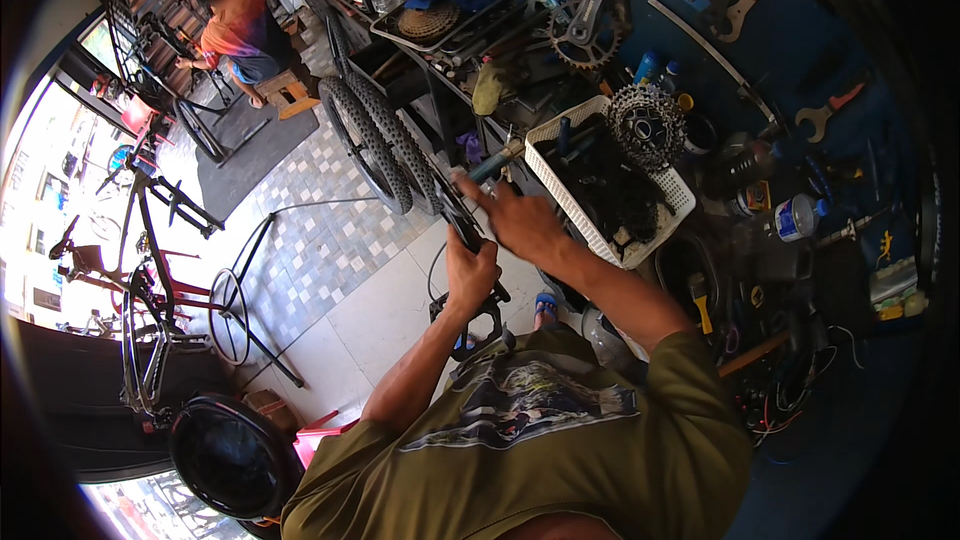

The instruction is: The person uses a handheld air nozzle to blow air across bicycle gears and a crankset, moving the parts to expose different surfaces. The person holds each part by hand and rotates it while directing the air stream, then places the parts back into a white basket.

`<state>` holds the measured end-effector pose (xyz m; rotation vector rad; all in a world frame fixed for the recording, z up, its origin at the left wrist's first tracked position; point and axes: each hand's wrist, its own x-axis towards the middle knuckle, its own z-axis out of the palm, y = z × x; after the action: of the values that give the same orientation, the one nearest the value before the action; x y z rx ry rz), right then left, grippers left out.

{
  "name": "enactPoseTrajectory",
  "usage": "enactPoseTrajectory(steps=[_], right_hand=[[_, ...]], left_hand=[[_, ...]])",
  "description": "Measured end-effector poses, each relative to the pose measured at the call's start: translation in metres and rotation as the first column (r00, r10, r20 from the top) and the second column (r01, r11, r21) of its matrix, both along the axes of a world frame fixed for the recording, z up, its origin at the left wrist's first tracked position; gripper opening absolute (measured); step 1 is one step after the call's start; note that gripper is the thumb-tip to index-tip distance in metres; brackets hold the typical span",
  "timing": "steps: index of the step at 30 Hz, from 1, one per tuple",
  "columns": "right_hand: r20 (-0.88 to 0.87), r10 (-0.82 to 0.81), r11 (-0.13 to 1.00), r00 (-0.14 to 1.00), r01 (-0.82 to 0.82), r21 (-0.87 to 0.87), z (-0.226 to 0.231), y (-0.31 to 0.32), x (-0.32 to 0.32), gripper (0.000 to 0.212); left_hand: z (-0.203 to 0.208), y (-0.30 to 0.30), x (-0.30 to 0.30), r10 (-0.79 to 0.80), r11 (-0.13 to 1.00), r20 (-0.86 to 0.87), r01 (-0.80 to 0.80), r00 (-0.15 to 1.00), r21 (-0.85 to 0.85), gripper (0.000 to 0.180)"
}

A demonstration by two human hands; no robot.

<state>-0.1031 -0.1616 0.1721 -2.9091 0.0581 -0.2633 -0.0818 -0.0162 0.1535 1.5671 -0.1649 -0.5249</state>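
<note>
My left hand point(472, 272) is closed around a slim dark bar point(458, 217), whose exact kind I cannot make out. Just above and to the right is my right hand point(518, 228), with its index finger stretched out close to the bar's upper end. Whether that fingertip touches the bar is unclear. A teal-handled tool point(493, 164) lies just beyond the right hand. Two knobby bicycle tires point(385, 130) stand directly past the bar. Below my left hand sits a black bracket-like part point(482, 328), partly hidden by my forearm.
At right, a white plastic basket point(560, 195) holds dark parts, with a bicycle cassette point(646, 127) at its edge. A crankset point(583, 35) and wrenches point(755, 0) lie farther off. Bike frames point(150, 270) stand at left. Another person point(240, 30) sits at the far left.
</note>
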Motion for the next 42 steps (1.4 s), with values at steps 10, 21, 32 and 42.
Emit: enactPoseTrajectory(steps=[10,21,32,42], right_hand=[[0.237,-0.022,0.999,0.971,0.032,-0.037,-0.027,-0.012,0.000,0.075],[0.143,-0.224,0.962,0.964,0.242,-0.128,-0.033,-0.056,-0.011,0.082],[0.119,-0.291,0.602,0.949,0.085,0.794,0.024,-0.119,-0.074,0.073],[-0.056,0.128,0.832,0.990,-0.076,0.549,0.116,-0.044,-0.089,0.077]], left_hand=[[-0.012,-0.002,-0.016,-0.061,0.952,-0.182,0.003,0.981,-0.305,0.018],[-0.037,0.002,-0.008,-0.040,0.996,0.024,0.042,0.999,-0.083,0.022],[-0.022,0.051,0.054,-0.367,0.920,0.615,0.174,0.698,0.352,0.028],[0.096,0.056,0.109,-0.406,0.902,0.796,-0.059,-0.449,0.427,0.020]])
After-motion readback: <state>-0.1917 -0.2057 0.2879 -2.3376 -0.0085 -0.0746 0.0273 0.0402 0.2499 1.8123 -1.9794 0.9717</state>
